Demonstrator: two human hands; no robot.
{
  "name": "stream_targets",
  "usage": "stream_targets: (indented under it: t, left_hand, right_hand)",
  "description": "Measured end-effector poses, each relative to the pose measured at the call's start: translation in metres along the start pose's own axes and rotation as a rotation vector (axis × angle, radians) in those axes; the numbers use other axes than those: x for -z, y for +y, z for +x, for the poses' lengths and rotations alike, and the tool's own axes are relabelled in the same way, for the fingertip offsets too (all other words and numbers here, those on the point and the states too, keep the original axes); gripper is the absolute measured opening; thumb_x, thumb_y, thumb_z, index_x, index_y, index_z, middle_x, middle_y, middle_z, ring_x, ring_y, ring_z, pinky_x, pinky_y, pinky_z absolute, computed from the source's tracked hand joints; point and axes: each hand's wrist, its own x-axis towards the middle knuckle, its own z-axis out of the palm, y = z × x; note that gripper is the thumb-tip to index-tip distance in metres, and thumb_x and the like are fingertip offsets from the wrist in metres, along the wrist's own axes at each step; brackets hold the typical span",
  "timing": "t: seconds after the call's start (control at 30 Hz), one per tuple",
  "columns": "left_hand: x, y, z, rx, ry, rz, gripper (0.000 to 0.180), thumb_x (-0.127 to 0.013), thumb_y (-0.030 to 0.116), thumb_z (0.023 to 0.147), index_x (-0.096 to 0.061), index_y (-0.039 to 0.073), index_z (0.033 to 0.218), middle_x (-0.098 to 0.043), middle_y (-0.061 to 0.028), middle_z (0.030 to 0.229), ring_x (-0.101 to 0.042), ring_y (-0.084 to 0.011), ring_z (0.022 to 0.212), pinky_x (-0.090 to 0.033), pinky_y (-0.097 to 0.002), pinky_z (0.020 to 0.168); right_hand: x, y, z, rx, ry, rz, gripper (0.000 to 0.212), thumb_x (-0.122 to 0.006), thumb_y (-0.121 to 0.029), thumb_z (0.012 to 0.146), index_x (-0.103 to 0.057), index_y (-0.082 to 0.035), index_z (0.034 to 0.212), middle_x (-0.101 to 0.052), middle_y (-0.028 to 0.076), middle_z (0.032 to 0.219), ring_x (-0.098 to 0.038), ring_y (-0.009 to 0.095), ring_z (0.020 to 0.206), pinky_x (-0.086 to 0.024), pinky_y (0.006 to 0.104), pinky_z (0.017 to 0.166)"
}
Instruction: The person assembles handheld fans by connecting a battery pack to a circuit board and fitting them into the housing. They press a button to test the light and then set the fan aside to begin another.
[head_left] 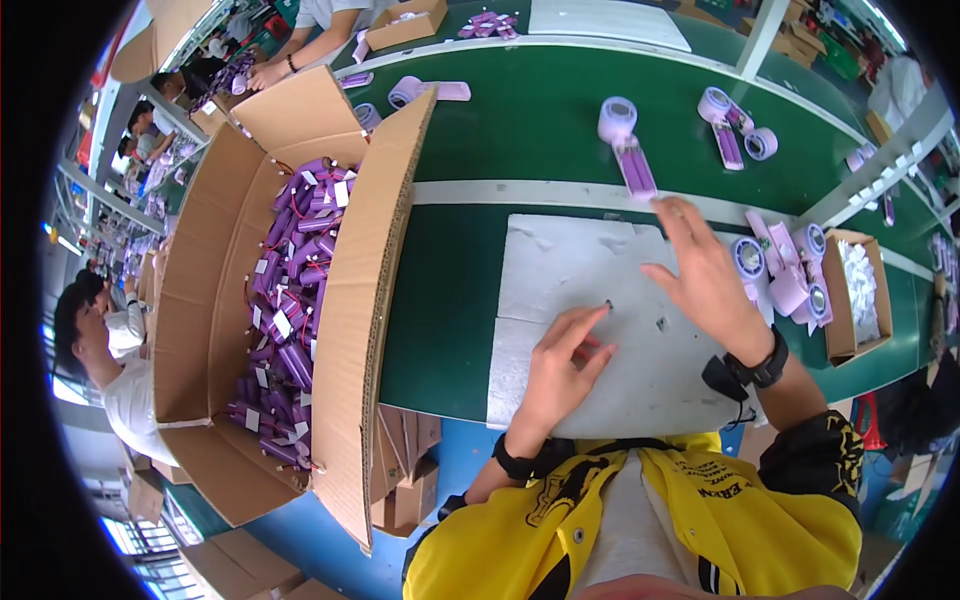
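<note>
Head view, and I have the right hand spread and released, fingertips just beside the lilac casing lying on the green bench; my left hand, loosely curled, unladen, is over the grey mat.

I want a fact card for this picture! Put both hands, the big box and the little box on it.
Left hand: above the white board, fingers bent, nothing seen in it
Right hand: open, fingers near the end of a pale purple part; touching unclear
Big box: cardboard, open, holds many purple cylinders
Little box: cardboard, holds white pieces
</note>
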Motion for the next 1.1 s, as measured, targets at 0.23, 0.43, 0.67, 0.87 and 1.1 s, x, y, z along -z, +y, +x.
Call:
stream_targets:
  t: [0.23, 0.43, 0.67, 0.87, 1.1]
  left_hand:
    - [0.001, -0.001, 0.002, -0.017, -0.073, -0.066, 0.042, -0.072, -0.002, 0.081, -0.065, 0.007, 0.121, -0.065, -0.0121, 0.112, -0.066, -0.0185, 0.077, -0.055, -0.0277, 0.067]
    - [-0.008, -0.009, -0.002, -0.029, -0.116, -0.152, 0.034, -0.071, 0.0, 0.082, -0.066, 0.005, 0.115, -0.065, -0.0137, 0.105, -0.066, -0.0237, 0.076, -0.055, -0.0318, 0.068]
    - [-0.031, 0.001, 0.008, -0.158, -0.129, -0.196, 0.024, -0.067, 0.006, 0.086, -0.067, 0.004, 0.109, -0.064, -0.0147, 0.1, -0.065, -0.0309, 0.082, -0.054, -0.0371, 0.076]
    - [-0.04, -0.007, 0.001, -0.131, -0.153, -0.194, 0.023, -0.065, 0.008, 0.087, -0.066, 0.002, 0.11, -0.063, -0.0152, 0.1, -0.063, -0.0338, 0.088, -0.054, -0.0384, 0.078]
    - [-0.036, -0.001, 0.006, -0.043, 0.04, -0.249, 0.038, -0.065, 0.013, 0.091, -0.056, 0.005, 0.127, -0.054, -0.0178, 0.121, -0.064, -0.0325, 0.091, -0.054, -0.0392, 0.079]
  right_hand:
    - [-0.009, -0.018, 0.081, 0.294, -0.544, 0.14, 0.045, -0.072, -0.019, 0.08, -0.06, 0.0, 0.119, -0.061, 0.018, 0.117, -0.059, 0.039, 0.108, -0.05, 0.0441, 0.091]
    - [-0.132, 0.004, 0.198, 0.343, -0.375, -0.046, 0.046, -0.069, -0.018, 0.084, -0.058, -0.002, 0.125, -0.062, 0.018, 0.118, -0.059, 0.037, 0.112, -0.049, 0.0454, 0.096]
    - [-0.251, 0.105, 0.33, 0.636, -0.101, 0.163, 0.035, -0.056, -0.023, 0.091, -0.063, -0.009, 0.123, -0.063, 0.019, 0.119, -0.057, 0.04, 0.114, -0.048, 0.0455, 0.096]
    - [-0.193, 0.046, 0.291, 0.596, -0.092, -0.018, 0.024, -0.057, -0.022, 0.091, -0.07, -0.005, 0.102, -0.069, 0.017, 0.106, -0.066, 0.029, 0.094, -0.053, 0.0437, 0.075]
    - [-0.064, 0.053, 0.138, -0.295, -0.647, 0.71, 0.022, -0.045, -0.009, 0.095, -0.062, -0.001, 0.106, -0.061, 0.006, 0.071, -0.056, 0.012, 0.048, -0.042, 0.0223, 0.041]
